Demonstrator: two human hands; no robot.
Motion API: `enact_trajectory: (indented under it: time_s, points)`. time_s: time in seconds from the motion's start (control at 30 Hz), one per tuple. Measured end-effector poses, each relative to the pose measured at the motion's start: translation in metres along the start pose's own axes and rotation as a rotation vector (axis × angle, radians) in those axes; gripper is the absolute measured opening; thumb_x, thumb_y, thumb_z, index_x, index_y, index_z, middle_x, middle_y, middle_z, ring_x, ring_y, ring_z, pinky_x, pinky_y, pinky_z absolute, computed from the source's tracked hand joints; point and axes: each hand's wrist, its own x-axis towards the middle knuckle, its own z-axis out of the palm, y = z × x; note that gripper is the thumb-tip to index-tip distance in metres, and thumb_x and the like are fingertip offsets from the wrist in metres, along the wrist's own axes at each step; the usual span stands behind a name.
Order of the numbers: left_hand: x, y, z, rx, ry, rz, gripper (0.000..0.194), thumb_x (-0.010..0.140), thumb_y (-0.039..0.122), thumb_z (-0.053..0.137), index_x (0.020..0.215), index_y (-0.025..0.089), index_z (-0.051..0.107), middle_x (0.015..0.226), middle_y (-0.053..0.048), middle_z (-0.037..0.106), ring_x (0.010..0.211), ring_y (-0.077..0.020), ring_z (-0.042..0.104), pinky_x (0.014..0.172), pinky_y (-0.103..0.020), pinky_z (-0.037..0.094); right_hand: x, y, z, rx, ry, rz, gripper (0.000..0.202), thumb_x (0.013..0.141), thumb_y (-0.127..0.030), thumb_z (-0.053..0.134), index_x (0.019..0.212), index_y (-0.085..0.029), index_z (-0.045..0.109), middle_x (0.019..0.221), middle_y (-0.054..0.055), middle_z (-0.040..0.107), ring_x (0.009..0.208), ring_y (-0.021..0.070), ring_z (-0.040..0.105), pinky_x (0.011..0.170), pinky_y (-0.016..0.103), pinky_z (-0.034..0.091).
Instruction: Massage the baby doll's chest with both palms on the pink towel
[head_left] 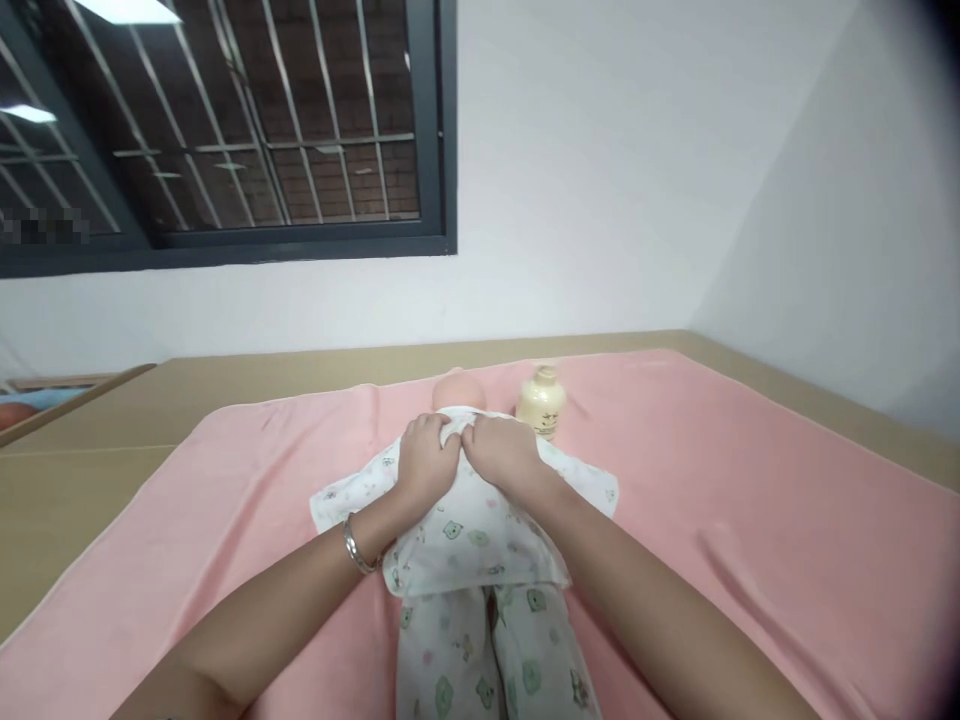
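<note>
A baby doll lies on its back on a pink blanket, its bald head pointing away from me. It wears a white pajama top with green prints, the sleeves spread to both sides, and matching pants. My left hand, with a silver bangle at its wrist, is closed on the top near the collar. Right beside it, my right hand pinches the cloth on the other side of the neckline. The thumbs nearly meet; the collar is partly hidden under my fingers.
A cream-coloured bottle stands on the blanket just right of the doll's head. The blanket covers a tan padded surface with a raised rim along the back wall. A dark-framed window with bars is at the upper left.
</note>
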Motion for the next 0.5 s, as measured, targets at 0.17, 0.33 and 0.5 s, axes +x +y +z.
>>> enact_trajectory:
  time_s: [0.17, 0.33, 0.5]
  points:
    - [0.002, -0.002, -0.007, 0.052, -0.087, 0.012, 0.041, 0.090, 0.029, 0.039, 0.119, 0.012, 0.063, 0.121, -0.017, 0.065, 0.123, -0.0315, 0.056, 0.107, -0.046, 0.043, -0.008, -0.012, -0.004, 0.068, 0.014, 0.036, 0.041, 0.103, -0.027, 0.034, 0.120, -0.006, 0.065, 0.116, 0.023, 0.069, 0.112, 0.0316, 0.065, 0.092, 0.042, 0.050]
    - [0.007, -0.003, -0.014, 0.078, -0.177, -0.014, 0.043, 0.093, 0.032, 0.038, 0.124, 0.014, 0.061, 0.127, -0.017, 0.063, 0.124, -0.0325, 0.055, 0.105, -0.047, 0.044, -0.026, -0.022, -0.021, 0.053, -0.054, -0.038, 0.032, 0.098, -0.017, 0.040, 0.112, -0.007, 0.067, 0.110, 0.020, 0.070, 0.103, 0.0290, 0.067, 0.089, 0.040, 0.050]
    - [0.000, 0.011, -0.021, 0.248, -0.216, 0.084, 0.041, 0.098, 0.026, 0.029, 0.112, 0.013, 0.065, 0.113, -0.016, 0.069, 0.111, -0.0317, 0.062, 0.098, -0.046, 0.048, -0.020, -0.008, -0.029, 0.168, -0.165, 0.014, 0.034, 0.099, -0.024, 0.038, 0.094, -0.014, 0.070, 0.093, 0.014, 0.073, 0.087, 0.0266, 0.069, 0.072, 0.034, 0.051]
